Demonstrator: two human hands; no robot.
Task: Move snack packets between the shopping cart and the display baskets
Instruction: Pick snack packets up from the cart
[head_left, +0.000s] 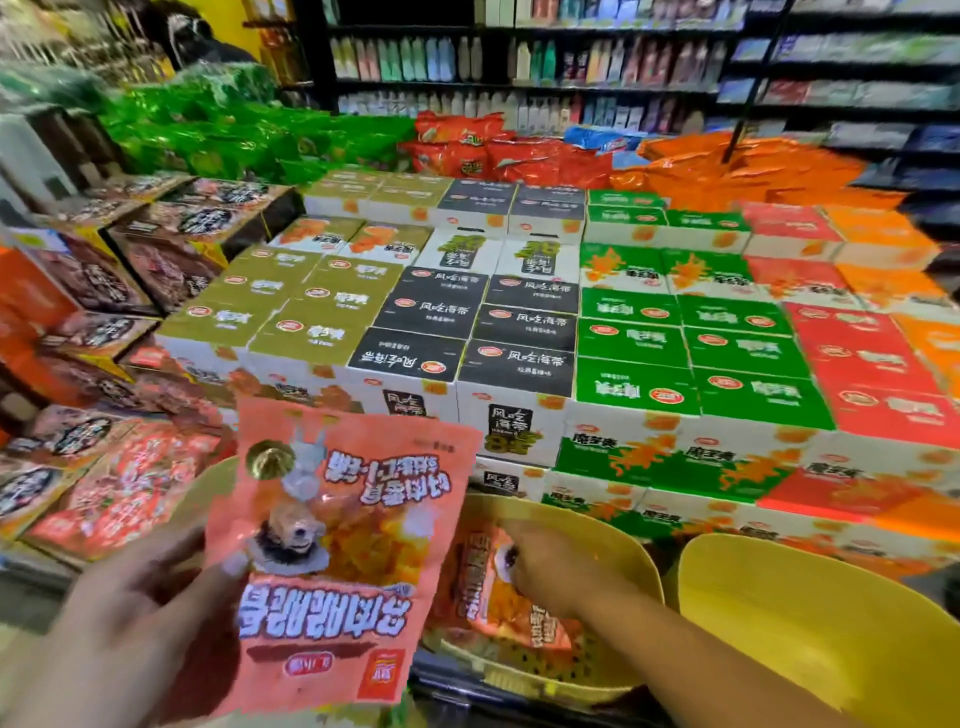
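While the left hand (140, 613) holds it up at the lower left of the view, the salmon-pink snack packet (332, 551) faces the camera upside down, the thumb pressed on its left edge and the fingers hidden behind it, so the grip is clamped on the packet. The packet is a flat, glossy film pouch, roughly rectangular and slightly buckled, printed with bold white lettering outlined in dark brown, a cartoon figure, a gold round seal and a small red logo square at one corner.

The right hand (545, 566) reaches down into the nearer yellow basket (623, 551), its fingers curled onto a second packet (483, 587) of the same pink-and-orange design lying inside; motion blur hides whether this grip is fully closed round it. The basket is smooth plastic with a rounded rim and a perforated floor. A second yellow basket (810, 623), of the same smooth plastic, stands just beside it to the right.

Behind the baskets rise stepped stacks of cardboard cartons (519, 332) with matte printed lids in olive, black, green, red and orange. Beyond them lie heaps of crinkled foil bags, green (218, 130) at left and orange-red (545, 156) at centre. Dark shelves of bottles (467, 57) line the back wall.
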